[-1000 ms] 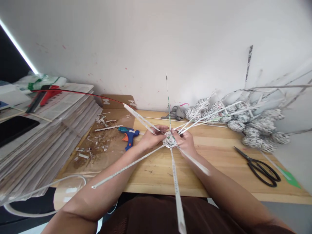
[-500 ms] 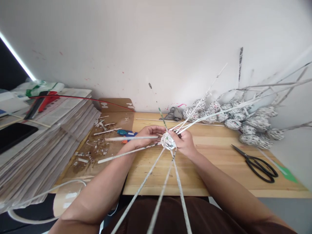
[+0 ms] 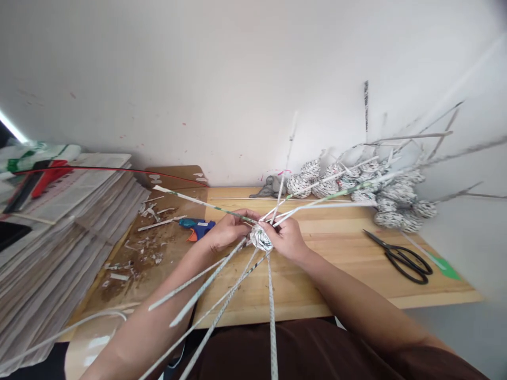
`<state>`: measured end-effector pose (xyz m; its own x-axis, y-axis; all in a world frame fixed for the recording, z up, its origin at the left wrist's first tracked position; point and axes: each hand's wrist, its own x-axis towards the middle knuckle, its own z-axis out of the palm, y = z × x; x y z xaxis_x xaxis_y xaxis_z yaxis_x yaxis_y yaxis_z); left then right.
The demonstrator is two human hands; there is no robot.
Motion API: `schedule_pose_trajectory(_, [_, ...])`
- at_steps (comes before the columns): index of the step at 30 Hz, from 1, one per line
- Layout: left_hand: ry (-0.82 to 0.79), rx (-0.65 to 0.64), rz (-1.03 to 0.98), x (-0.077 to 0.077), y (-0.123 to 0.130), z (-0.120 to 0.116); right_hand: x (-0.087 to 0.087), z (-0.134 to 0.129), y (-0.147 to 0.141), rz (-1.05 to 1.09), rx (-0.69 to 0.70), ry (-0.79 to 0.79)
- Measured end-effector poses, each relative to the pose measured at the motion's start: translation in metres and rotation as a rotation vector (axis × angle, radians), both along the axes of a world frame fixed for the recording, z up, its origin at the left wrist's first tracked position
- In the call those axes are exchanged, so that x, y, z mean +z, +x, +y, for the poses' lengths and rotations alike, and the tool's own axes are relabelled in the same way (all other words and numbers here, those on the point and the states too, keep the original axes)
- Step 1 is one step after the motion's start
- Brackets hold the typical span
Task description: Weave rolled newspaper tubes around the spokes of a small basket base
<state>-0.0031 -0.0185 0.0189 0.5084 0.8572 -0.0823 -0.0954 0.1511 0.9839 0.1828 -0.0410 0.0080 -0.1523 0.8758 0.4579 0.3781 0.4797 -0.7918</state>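
Between my two hands, above the tabletop, is a small round weave of rolled newspaper (image 3: 262, 237), with several long paper tubes (image 3: 271, 311) radiating from it. My left hand (image 3: 232, 230) is closed on its left edge, thumb and fingers near the base of a tube that points up and left. With thumb on top, my right hand (image 3: 285, 236) pinches the right edge, where several tubes fan out toward the back right. The fingers beneath the weave are partly hidden.
Black scissors (image 3: 400, 256) lie at the right. Woven paper balls (image 3: 396, 195) are heaped at the back right, a grey cloth (image 3: 271, 187) beside them. A blue glue gun (image 3: 200, 229) and paper scraps (image 3: 152, 211) are left of my hands. Stacked newspapers (image 3: 83, 237) stand far left.
The weave has turned in my hands, so its tubes point in new directions; one now slants up and left. My view has shifted slightly to the right.
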Motion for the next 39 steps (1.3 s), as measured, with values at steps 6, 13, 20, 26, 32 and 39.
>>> schedule_pose_trajectory(6, [-0.036, 0.067, -0.017, -0.003, 0.007, -0.003, -0.011, 0.011, 0.002, 0.183, 0.044, -0.308])
schedule_pose_trajectory(13, [0.063, 0.312, 0.083, -0.028, 0.015, 0.008, -0.025, 0.012, -0.007, 0.416, 0.050, -0.461])
schedule_pose_trajectory(20, [0.022, 0.276, 0.081, -0.027, 0.011, 0.009, -0.029, 0.012, -0.011, 0.477, 0.010, -0.476])
schedule_pose_trajectory(26, [0.047, 0.211, 0.167, -0.011, 0.011, 0.003, -0.024, 0.011, -0.009, 0.319, 0.022, -0.376])
schedule_pose_trajectory(32, [0.187, 0.310, 0.147, -0.010, 0.011, 0.005, -0.025, 0.006, -0.013, 0.350, -0.017, -0.319])
schedule_pose_trajectory(39, [0.342, 0.260, 0.057, -0.005, 0.008, 0.000, -0.008, -0.014, -0.014, 0.134, -0.015, 0.019])
